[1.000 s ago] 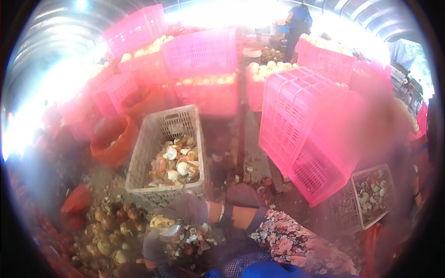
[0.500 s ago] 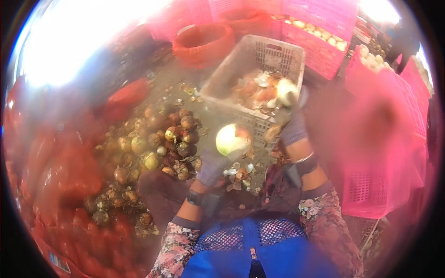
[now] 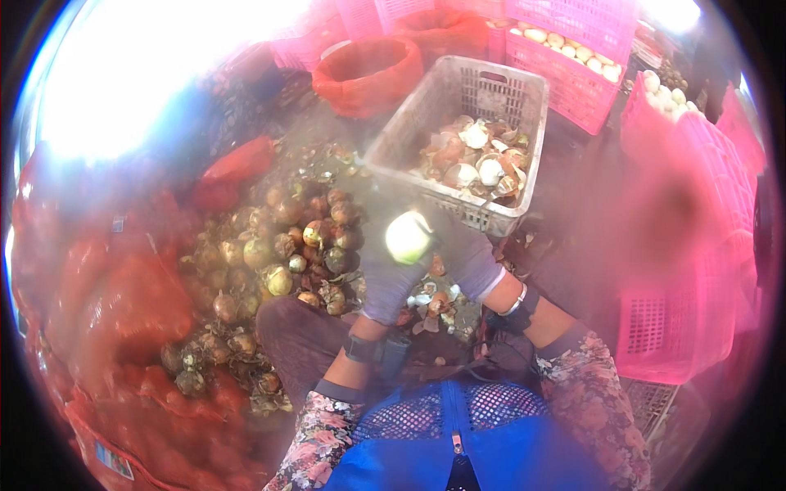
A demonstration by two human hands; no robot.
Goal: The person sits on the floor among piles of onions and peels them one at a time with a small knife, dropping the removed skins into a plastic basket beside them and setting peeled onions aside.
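Note:
My left hand (image 3: 389, 278), in a purple-grey glove, is closed around a pale, peeled onion (image 3: 407, 237) at the middle of the view. My right hand (image 3: 465, 263), gloved likewise, is beside it with fingers curled toward the onion; haze hides what they grip. Below both hands lie loose peels (image 3: 438, 307). A heap of unpeeled onions (image 3: 278, 245) spreads to the left. Just beyond my hands, a grey slatted crate (image 3: 377, 164) contains skins and pale pieces (image 3: 479, 159).
Red mesh sacks (image 3: 123, 286) fill the left side and an open red sack (image 3: 364, 98) stands behind. Pink crates stand at the back (image 3: 557, 94), some holding peeled onions (image 3: 577, 53), and on the right (image 3: 667, 344). My legs (image 3: 291, 335) frame the peels. A blurred smear covers part of the right.
The view has tilted down and leftward since the first frame. Since the middle frame, my right hand has come down-left from the grey crate to beside the onion in my left hand.

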